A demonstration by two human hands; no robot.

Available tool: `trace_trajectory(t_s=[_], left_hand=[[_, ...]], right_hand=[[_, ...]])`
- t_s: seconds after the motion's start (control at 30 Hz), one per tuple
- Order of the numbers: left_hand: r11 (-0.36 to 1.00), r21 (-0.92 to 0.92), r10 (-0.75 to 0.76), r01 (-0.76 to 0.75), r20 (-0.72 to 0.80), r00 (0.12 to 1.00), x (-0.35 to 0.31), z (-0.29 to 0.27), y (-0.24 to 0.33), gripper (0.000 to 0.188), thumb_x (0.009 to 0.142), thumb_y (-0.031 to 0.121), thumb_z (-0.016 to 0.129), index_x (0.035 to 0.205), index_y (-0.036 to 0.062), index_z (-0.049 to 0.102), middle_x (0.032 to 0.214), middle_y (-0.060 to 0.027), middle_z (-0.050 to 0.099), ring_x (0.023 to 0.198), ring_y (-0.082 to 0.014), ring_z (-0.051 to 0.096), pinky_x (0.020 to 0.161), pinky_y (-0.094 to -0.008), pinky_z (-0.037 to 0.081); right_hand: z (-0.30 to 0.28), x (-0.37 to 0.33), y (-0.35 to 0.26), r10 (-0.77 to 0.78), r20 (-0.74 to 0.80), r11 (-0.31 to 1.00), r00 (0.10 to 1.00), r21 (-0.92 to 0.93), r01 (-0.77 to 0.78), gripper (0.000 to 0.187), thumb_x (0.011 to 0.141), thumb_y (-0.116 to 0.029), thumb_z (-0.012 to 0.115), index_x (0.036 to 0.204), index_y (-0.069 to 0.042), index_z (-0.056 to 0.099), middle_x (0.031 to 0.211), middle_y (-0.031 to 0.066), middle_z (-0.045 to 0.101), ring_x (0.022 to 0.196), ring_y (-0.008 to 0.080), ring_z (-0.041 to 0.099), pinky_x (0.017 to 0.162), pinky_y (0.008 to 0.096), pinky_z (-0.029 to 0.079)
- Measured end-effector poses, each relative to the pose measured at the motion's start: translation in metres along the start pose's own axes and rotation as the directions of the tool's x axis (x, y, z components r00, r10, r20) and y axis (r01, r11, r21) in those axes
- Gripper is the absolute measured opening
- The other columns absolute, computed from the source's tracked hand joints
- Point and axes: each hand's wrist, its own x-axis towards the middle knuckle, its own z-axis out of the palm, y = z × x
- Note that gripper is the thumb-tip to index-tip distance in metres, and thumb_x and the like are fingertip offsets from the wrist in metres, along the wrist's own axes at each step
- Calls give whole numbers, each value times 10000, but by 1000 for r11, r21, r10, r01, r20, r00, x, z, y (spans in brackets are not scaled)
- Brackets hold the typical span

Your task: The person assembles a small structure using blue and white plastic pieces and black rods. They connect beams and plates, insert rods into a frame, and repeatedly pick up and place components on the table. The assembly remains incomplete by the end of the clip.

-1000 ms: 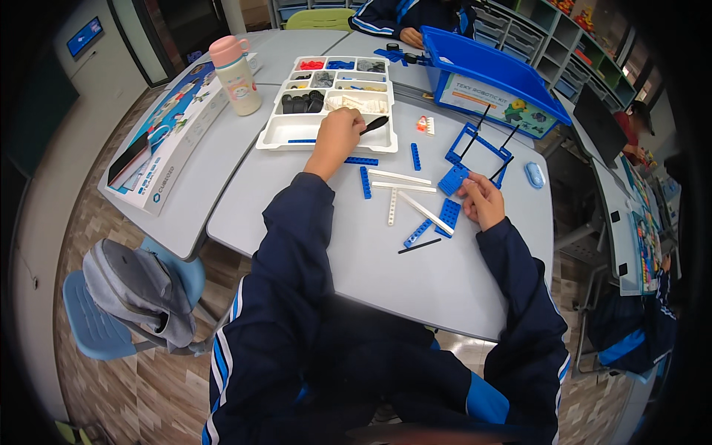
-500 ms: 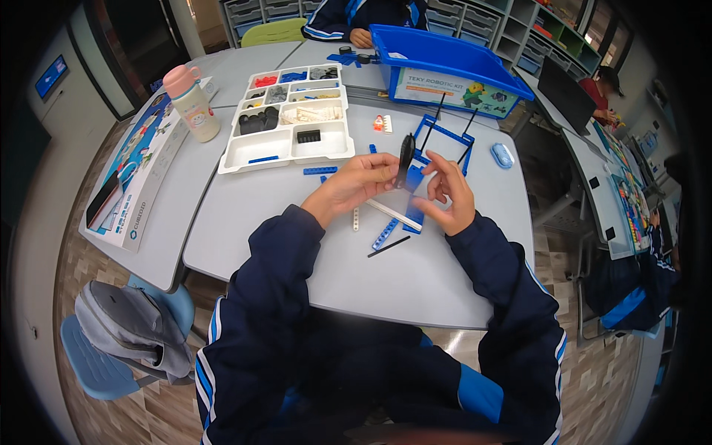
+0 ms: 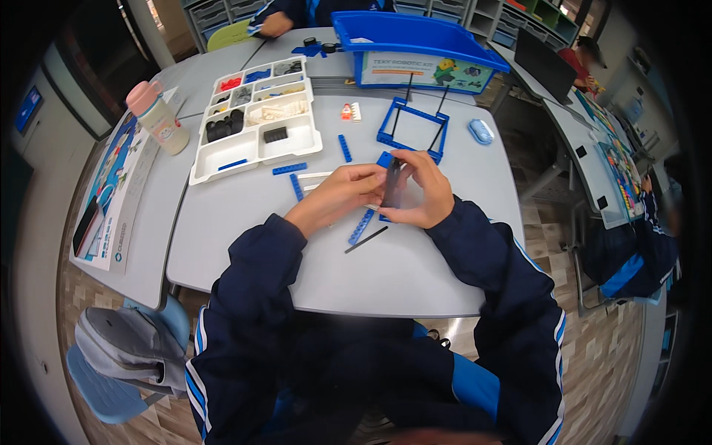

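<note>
A long, dark, blurred plastic piece [image 3: 392,185] stands upright between my hands, above the middle of the table. My left hand [image 3: 343,194] pinches its left edge with thumb and fingers. On the other side, my right hand [image 3: 424,194] grips it, fingers at the top and thumb at the bottom. Beneath and around the hands lie a blue studded beam [image 3: 361,227], a thin black rod [image 3: 366,239] and a white beam [image 3: 315,178], partly hidden by my left hand. Beyond them sits a blue rectangular frame [image 3: 387,136] with upright black rods.
A white sorting tray [image 3: 194,178] of parts lies at left, near a pink-capped bottle [image 3: 167,132]. Loose blue beams [image 3: 289,169] are beside it. A large blue bin [image 3: 423,37] stands at the back, a blue oval case [image 3: 480,131] at right. Another person's hand [image 3: 277,24] rests across the table.
My right hand, apart with fingers spread before, has closed on the dark piece that my left hand held. The piece has come slightly lower and nearer. The whole view has shifted a little.
</note>
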Motion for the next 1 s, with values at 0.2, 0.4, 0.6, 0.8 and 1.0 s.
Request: trace_trajectory(t_s=[0.2, 0.4, 0.6, 0.8, 1.0], left_hand=[[925, 368, 137, -97, -85, 987, -4, 9, 7, 324, 951, 280, 653, 1122, 5, 644, 1006, -54, 662, 890, -112, 621, 812, -275, 509], [931, 355, 158, -87, -176, 972, -2, 10, 6, 259, 931, 253, 679, 1048, 22, 665, 931, -55, 676, 783, -116, 650, 752, -261, 534], [934, 333, 216, -131, -234, 948, -1, 11, 3, 221, 932, 195, 675, 1039, 3, 664, 946, -62, 685, 847, -144, 681, 749, -272, 545], [916, 375, 232, -142, -207, 950, -1, 5, 1, 203, 958, 189, 630, 1071, 20, 628, 1011, -69, 675, 863, -174, 699, 785, -278, 546], [913, 370, 263, -175, -204, 943, 0, 3, -1, 149, 973, 165, 597, 1031, 29, 617, 1000, -65, 670, 842, -150, 682, 785, -283, 539]], right_hand=[[-2, -1, 3, -48, 39, 998, 998, -43, 50, 829, 598, -241, 891, 1297, -36, 496, 1025, 91, 569, 786, 189, 626, 698, 296, 528], [0, -2, 8, -66, 47, 993, 997, -93, 70, 862, 605, -262, 886, 1332, -37, 480, 1045, 88, 562, 800, 182, 616, 703, 298, 528], [5, -4, 9, -19, 51, 994, 998, -103, 25, 876, 649, -284, 867, 1388, -78, 445, 1062, 70, 530, 785, 161, 606, 667, 291, 534], [5, -5, 8, -1, 82, 995, 997, -98, 9, 881, 710, -313, 847, 1443, -96, 408, 1066, 63, 520, 782, 154, 602, 658, 291, 534], [5, -6, 8, 66, 111, 997, 992, -54, -60, 796, 774, -276, 805, 1442, -97, 411, 1056, 63, 527, 768, 157, 595, 651, 291, 526]])
